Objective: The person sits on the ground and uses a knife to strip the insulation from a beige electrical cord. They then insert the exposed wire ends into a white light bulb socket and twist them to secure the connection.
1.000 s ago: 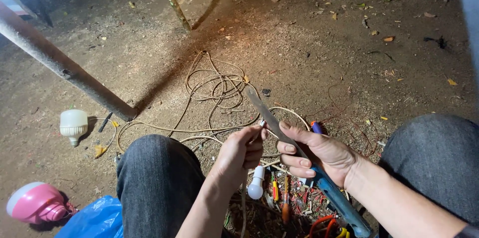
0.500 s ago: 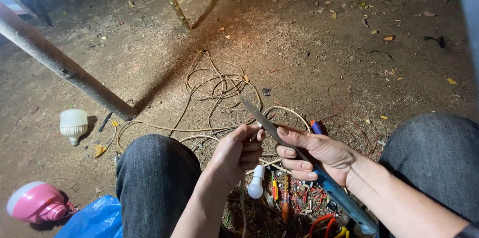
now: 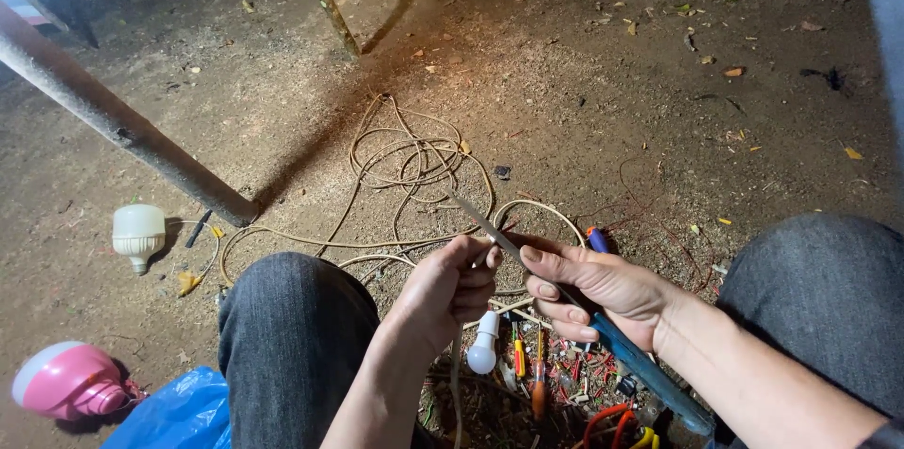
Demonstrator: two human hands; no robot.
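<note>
My right hand grips a long knife by its blue handle, and the thin blade points up and left. Just left of it, my left hand pinches a pale cable right at the blade. The cable hangs down from that hand between my knees. A loose coil of the same pale cable lies on the dirt beyond both hands.
A grey pipe slants across the left. A white bulb lies on the dirt, and a smaller bulb under my hands. Screwdrivers and red wire scraps sit between my knees. A pink lamp and blue bag lie bottom left.
The knife blade has dropped lower and flatter, sliding toward my left hand's fingers. Both hands stay in nearly the same place.
</note>
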